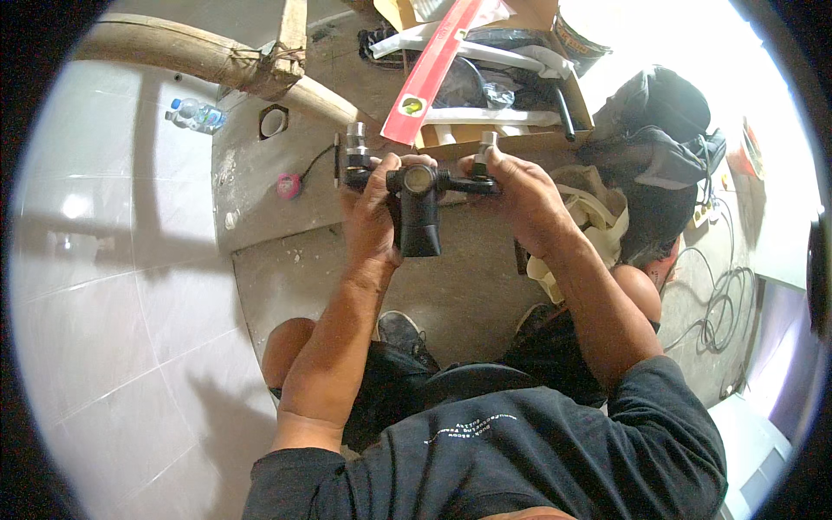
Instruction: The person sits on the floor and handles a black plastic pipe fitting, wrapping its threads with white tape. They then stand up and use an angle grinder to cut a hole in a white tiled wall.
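Both hands hold up a black mixer tap (420,221) in front of me, above the floor. It has a thick central body with a round face, and an arm to each side ending in an upright silver threaded fitting. My left hand (373,204) is closed around the left arm of the tap, below the left fitting (356,139). With thumb and fingers, my right hand (520,191) grips the right end, by the right fitting (487,143). Some of my fingertips are hidden behind the tap.
A red spirit level (433,69) lies across an open cardboard box (511,134) of parts. Right of it are a dark backpack (650,130) and a coiled cable (724,308). To the left are a pink tape measure (289,185), a water bottle (198,115) and a bamboo pole (173,43).
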`<state>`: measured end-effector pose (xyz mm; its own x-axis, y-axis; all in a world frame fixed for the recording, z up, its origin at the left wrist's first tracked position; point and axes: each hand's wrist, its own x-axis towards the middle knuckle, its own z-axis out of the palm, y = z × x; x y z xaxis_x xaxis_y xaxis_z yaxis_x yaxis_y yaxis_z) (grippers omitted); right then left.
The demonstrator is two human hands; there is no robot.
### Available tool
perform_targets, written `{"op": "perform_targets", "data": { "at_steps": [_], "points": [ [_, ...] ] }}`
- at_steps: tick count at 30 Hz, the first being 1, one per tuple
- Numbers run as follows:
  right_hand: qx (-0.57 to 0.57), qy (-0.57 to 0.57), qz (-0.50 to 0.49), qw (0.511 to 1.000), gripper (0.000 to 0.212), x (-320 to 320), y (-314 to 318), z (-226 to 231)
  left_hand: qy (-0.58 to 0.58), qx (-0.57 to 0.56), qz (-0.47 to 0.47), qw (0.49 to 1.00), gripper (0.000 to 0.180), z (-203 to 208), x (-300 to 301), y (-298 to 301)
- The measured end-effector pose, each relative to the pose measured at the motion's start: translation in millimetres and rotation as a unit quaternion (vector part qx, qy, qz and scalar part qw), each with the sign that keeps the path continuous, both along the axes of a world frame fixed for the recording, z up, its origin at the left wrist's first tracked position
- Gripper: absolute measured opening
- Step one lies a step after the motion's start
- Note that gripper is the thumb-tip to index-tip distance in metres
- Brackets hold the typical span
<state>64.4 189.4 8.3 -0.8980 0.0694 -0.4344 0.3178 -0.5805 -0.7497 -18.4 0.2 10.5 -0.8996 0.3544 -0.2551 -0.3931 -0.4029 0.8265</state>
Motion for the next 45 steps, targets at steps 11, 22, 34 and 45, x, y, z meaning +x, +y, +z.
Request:
{"op": "perform_targets", "data": {
  "at_steps": [11,22,34,45],
  "points": [
    [-0.143,0.061,-0.035,0.987,0.028,2,-5,0,0.013,0.009,-0.011,1.0,0.017,4,2,-1],
    [-0.173,0.091,0.005,0.981,0.034,2,4,-6,0.024,0.016,-0.005,1.0,0.015,2,1,1],
    [-0.141,0.115,0.009,0.983,0.041,2,3,-11,0.023,0.021,-0.027,0.999,0.022,-4,-6,-5],
    [-0.075,0.115,0.009,0.991,0.041,2,2,-13,-0.012,0.023,-0.028,0.999,0.016,-1,-9,-8]
  ]
}}
